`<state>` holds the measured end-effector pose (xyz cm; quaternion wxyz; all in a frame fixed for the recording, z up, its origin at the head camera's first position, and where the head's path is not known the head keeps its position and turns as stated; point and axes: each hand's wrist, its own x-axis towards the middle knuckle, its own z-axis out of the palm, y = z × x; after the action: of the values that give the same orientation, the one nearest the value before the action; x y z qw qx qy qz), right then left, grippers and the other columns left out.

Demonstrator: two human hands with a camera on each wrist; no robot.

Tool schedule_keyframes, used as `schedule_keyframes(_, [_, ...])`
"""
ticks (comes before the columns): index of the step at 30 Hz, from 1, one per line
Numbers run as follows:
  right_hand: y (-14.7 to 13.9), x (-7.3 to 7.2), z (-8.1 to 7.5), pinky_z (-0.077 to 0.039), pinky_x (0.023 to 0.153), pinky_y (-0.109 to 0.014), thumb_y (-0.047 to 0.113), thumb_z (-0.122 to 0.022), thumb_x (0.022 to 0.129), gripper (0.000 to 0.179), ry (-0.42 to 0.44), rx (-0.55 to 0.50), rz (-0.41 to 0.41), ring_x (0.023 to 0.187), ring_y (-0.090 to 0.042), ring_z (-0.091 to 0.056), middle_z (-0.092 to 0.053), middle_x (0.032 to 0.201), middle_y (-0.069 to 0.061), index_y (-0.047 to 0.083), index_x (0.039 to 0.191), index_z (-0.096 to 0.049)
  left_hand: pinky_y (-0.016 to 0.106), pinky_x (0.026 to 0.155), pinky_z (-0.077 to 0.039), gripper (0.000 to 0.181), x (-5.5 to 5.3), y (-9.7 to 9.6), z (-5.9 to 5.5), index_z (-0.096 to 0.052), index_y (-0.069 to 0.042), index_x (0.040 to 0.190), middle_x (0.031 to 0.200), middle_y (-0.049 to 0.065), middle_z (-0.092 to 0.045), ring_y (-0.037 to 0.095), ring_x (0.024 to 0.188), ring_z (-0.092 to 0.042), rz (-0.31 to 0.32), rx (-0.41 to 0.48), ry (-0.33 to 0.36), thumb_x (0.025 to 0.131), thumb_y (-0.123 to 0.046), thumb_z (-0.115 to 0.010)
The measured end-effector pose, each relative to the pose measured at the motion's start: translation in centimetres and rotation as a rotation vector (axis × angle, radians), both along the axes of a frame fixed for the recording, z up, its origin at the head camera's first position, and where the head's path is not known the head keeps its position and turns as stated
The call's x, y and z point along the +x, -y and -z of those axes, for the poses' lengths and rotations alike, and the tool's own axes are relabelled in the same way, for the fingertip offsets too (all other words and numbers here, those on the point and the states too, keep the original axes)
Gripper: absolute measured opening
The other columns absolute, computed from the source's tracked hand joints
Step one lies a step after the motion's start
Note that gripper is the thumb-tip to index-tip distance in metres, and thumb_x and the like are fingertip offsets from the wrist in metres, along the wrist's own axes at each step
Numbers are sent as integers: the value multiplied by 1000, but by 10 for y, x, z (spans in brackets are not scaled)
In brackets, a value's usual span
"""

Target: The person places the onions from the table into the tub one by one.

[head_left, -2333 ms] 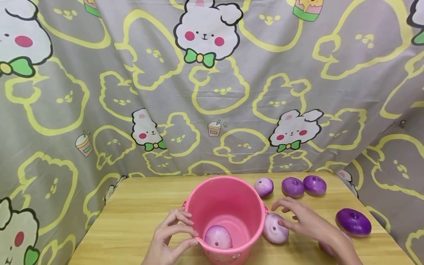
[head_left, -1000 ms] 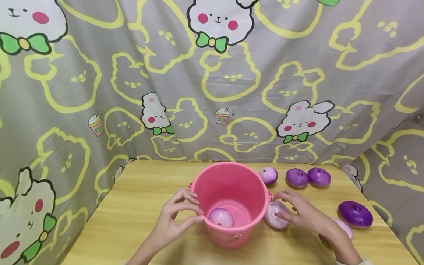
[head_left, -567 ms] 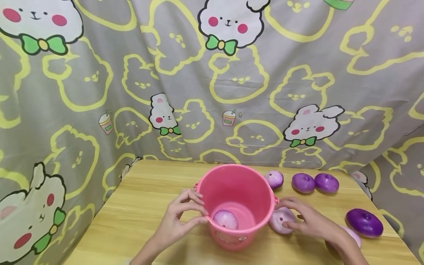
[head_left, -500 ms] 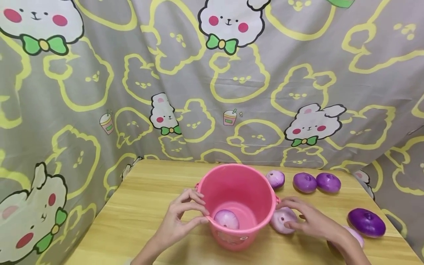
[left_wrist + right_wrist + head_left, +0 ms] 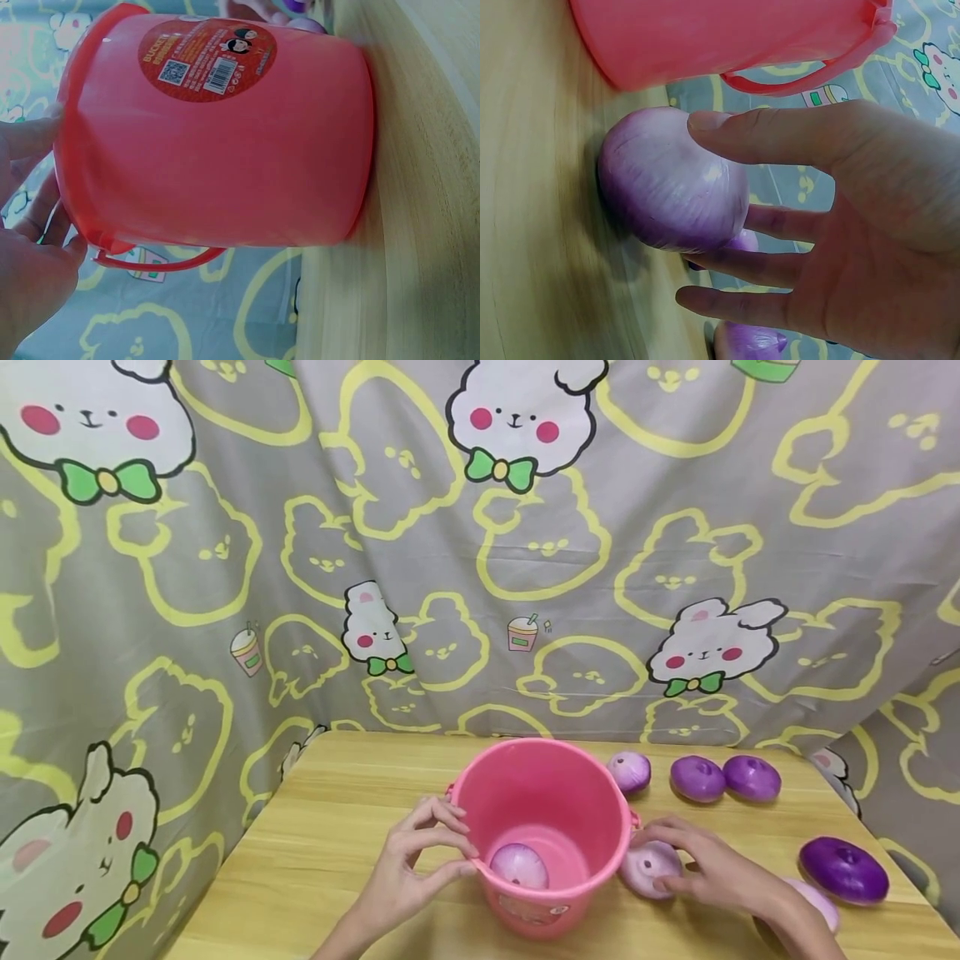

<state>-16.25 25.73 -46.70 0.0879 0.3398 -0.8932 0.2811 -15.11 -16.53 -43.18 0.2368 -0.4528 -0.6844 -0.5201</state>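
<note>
A pink plastic bucket (image 5: 540, 777) stands upright on the table, a purple onion (image 5: 519, 867) lying on its floor. My left hand (image 5: 408, 856) pinches the bucket's near left rim between thumb and fingers; the left wrist view shows them at the rim, beside the handle. Just right of the bucket sits another pale purple onion (image 5: 671, 180). Around it is my right hand (image 5: 708, 868), thumb tip on the near side and fingers reaching behind. In the right wrist view the palm (image 5: 885, 262) stays off the onion.
At the back right are a small onion (image 5: 628, 772) and two darker purple onions (image 5: 697, 778) side by side. A dark flat onion (image 5: 843, 870) lies far right, with a pale onion (image 5: 813, 903) partly behind my right forearm. A patterned grey curtain (image 5: 420, 552) hangs behind the wooden table (image 5: 345, 793).
The head view has shifted, moving the scene within it. My right thumb and fingers have come closer about the onion beside the bucket. My left hand keeps its place at the rim.
</note>
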Motion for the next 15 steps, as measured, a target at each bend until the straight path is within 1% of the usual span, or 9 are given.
schedule_keyframes(6, [1, -1, 1, -52, 97, -33, 20, -88, 78, 53, 6, -4, -6, 120, -16, -60, -62, 128, 6, 34, 125, -67, 37, 114, -41, 22, 1, 1, 0, -77, -10, 98, 103, 12, -62, 28, 114, -58, 0, 9, 2, 80, 0, -85])
schedule_keyframes(9, [2, -2, 1, -52, 97, -32, 17, -87, 78, 55, 4, -3, -13, 120, -15, -59, -62, 128, 6, 34, 127, -66, 37, 114, -41, 22, 1, 2, -1, -77, -10, 97, 104, 11, -62, 28, 115, -58, -5, 8, 7, 80, 0, -85])
schedule_keyframes(15, [-1, -2, 5, -53, 95, -34, 22, -86, 80, 58, 8, 14, -26, 120, -18, -60, -63, 130, 2, 31, 133, -65, 40, 115, -40, 21, 0, 0, -1, -77, -10, 97, 104, 10, -62, 28, 114, -58, 3, 3, 5, 80, 0, -84])
